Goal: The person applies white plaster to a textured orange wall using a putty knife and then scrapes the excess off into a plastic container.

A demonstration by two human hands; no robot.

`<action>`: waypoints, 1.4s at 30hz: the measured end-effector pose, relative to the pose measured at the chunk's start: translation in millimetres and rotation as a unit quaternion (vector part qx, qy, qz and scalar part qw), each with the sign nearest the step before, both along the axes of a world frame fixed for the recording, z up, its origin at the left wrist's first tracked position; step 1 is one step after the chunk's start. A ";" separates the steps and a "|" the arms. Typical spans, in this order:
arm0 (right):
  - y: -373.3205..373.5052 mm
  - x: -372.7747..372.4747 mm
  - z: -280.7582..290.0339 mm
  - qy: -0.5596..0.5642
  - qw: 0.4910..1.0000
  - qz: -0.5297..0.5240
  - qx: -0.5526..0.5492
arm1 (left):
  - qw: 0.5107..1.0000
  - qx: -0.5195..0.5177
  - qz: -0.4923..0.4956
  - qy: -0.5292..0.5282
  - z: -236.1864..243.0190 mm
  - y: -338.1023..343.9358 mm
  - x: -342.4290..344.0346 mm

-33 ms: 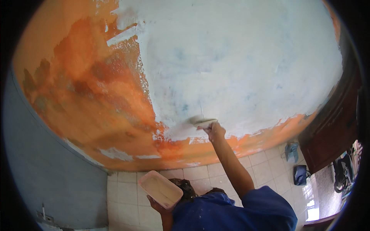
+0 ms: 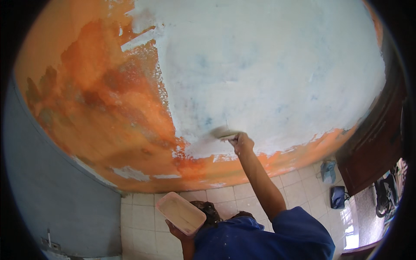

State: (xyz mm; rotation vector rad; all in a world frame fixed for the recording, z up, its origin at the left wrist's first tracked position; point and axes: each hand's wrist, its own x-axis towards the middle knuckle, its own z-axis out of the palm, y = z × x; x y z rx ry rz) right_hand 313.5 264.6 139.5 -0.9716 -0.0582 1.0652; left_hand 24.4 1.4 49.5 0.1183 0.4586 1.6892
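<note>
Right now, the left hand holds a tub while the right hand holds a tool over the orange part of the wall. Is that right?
Not quite: the tool is over the white part of the wall, not the orange part. The head view shows it, with the tub in the left hand and the tool in the right hand.

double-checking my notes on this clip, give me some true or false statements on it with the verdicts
1. The left hand holds a rectangular tub. True.
2. The right hand is empty. False: it holds a flat tool.
3. Orange wall area shows left of the white wall area. True.
4. The right sleeve is red. False: it is blue.
5. The floor is tiled. True.
</note>
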 end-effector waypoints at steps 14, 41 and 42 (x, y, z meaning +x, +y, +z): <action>-91.2 -36.1 178.2 -0.113 0.924 0.048 0.363 | 0.999 -0.002 0.052 -0.013 6.5 -7.6 -8.9; -89.1 -78.5 99.4 -0.074 0.980 0.048 0.177 | 0.999 0.024 -0.003 -0.022 -11.5 -8.6 -17.1; -93.3 -82.9 69.7 -0.057 0.993 0.045 0.097 | 1.000 0.024 -0.001 -0.008 -10.9 -9.5 -18.9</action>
